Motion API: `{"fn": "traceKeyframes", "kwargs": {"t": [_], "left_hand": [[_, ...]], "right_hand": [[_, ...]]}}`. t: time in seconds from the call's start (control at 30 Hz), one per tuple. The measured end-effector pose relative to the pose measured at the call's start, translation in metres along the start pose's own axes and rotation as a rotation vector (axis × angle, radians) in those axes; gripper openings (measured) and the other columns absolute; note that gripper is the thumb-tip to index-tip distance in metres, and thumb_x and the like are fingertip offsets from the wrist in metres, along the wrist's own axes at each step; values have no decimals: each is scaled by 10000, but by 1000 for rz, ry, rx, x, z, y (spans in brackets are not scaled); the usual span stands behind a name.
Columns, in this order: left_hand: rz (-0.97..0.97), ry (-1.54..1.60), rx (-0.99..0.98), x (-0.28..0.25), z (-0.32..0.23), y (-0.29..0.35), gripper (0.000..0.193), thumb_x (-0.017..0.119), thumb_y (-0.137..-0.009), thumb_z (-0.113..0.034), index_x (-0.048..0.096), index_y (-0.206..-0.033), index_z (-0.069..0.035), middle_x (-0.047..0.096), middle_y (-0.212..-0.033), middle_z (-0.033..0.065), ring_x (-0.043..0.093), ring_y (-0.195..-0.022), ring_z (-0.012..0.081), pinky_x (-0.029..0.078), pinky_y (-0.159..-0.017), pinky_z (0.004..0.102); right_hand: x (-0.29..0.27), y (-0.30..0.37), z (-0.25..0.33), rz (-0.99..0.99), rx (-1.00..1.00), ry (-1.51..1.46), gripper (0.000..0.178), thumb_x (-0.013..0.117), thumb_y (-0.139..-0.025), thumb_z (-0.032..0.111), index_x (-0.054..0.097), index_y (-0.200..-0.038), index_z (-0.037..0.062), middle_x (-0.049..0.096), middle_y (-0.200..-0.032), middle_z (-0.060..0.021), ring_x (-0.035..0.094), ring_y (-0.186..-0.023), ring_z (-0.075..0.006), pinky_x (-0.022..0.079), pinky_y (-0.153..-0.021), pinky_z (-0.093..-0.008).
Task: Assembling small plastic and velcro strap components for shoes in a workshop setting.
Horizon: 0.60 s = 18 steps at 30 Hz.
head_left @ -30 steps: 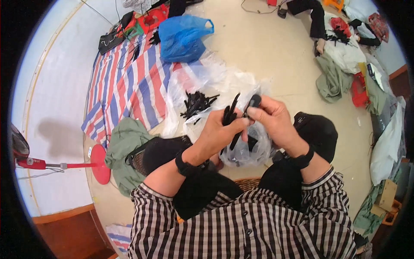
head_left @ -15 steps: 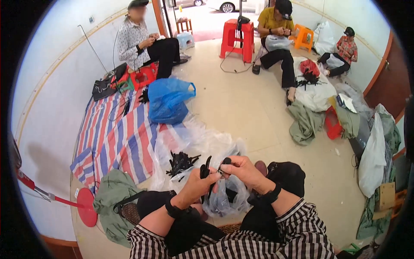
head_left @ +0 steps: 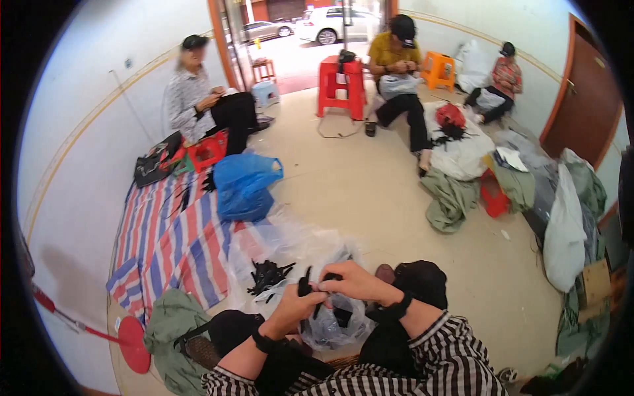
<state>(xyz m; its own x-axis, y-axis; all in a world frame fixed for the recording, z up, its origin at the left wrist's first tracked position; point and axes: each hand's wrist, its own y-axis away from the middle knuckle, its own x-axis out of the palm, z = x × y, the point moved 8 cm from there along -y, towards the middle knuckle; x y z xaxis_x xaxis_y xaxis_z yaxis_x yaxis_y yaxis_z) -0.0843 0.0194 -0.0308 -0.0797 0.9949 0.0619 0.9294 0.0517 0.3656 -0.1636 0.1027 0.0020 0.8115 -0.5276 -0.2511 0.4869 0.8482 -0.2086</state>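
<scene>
My left hand (head_left: 297,307) is closed in a pinch on a narrow black strip-like piece (head_left: 304,282) that sticks up past the thumb. Close against it, my right hand (head_left: 356,281) pinches a small dark piece (head_left: 332,276), its fingers curled inward; whether the two pieces join is hidden by the fingers. Below both hands a clear plastic bag (head_left: 338,333) lies between my knees with dark pieces inside. Just beyond the left hand, a pile of black strips (head_left: 267,276) rests on a clear plastic sheet (head_left: 247,245).
A striped cloth (head_left: 155,241) and blue bag (head_left: 244,188) lie ahead left. Three people sit farther off, one near a red stool (head_left: 341,89). Green cloth sacks (head_left: 452,200) and a white sack (head_left: 564,231) line the right. A red round base (head_left: 135,346) stands left.
The view has tilted up, showing more of the doorway. My hands have drawn closer together, and the black strip in my left hand shows less than before.
</scene>
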Motion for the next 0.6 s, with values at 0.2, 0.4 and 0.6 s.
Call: {"fn": "traceKeyframes", "kwargs": {"t": [0.2, 0.4, 0.6], "left_hand": [[-101, 99, 83, 3, -11, -2, 47, 602, -748, -58, 562, -726, -47, 618, -639, 52, 411, -483, 44, 304, -455, 199], [-102, -164, 187, -2, 1, -19, 83, 587, -750, -73, 626, -736, -1, 636, -657, 19, 484, -566, 45, 371, -532, 206], [-77, -125, 167, 3, 0, -21, 93, 584, -737, -71, 629, -769, 4, 647, -662, 38, 486, -568, 49, 361, -527, 203]], "right_hand": [[-5, 0, 2, -7, 28, -146, 225, 630, -820, 230, 607, -780, 10, 591, -616, -79, 519, -554, -121, 391, -504, -278], [-11, 3, -4, 19, 29, 66, 284, 617, -817, 291, 608, -774, 10, 602, -659, -144, 571, -599, -238, 423, -555, -355], [-7, 5, -16, 30, 83, 229, 308, 570, -823, 309, 582, -732, 15, 573, -674, -182, 563, -654, -340, 428, -588, -401]]}}
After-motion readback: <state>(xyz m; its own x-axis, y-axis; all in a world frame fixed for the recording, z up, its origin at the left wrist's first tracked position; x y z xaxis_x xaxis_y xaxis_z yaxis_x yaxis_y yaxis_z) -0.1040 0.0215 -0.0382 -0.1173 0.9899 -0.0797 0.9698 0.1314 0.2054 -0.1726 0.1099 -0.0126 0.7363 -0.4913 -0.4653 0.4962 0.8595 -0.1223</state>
